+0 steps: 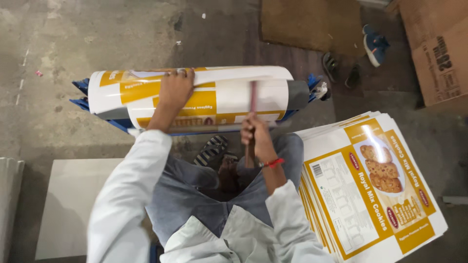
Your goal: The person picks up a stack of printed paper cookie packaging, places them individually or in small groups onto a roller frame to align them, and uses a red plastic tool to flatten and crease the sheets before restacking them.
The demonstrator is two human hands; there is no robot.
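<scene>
A printed white and yellow sheet (229, 95) is wrapped around a grey roller (297, 94) on a blue stand (80, 92) in front of me. My left hand (175, 87) presses flat on the top of the rolled sheet, fingers over its far edge. In my right hand (253, 134) is a thin reddish stick (253, 97), held upright against the sheet's front face. My knees in grey trousers sit just below the roller.
A fanned stack of flat printed cartons (370, 190) lies at my right. A pale board (68, 204) rests on the floor at my left. Sandals (212, 148) lie under the roller; shoes (375, 46), a brown mat (312, 24) and a cardboard box (438, 48) are at the back right.
</scene>
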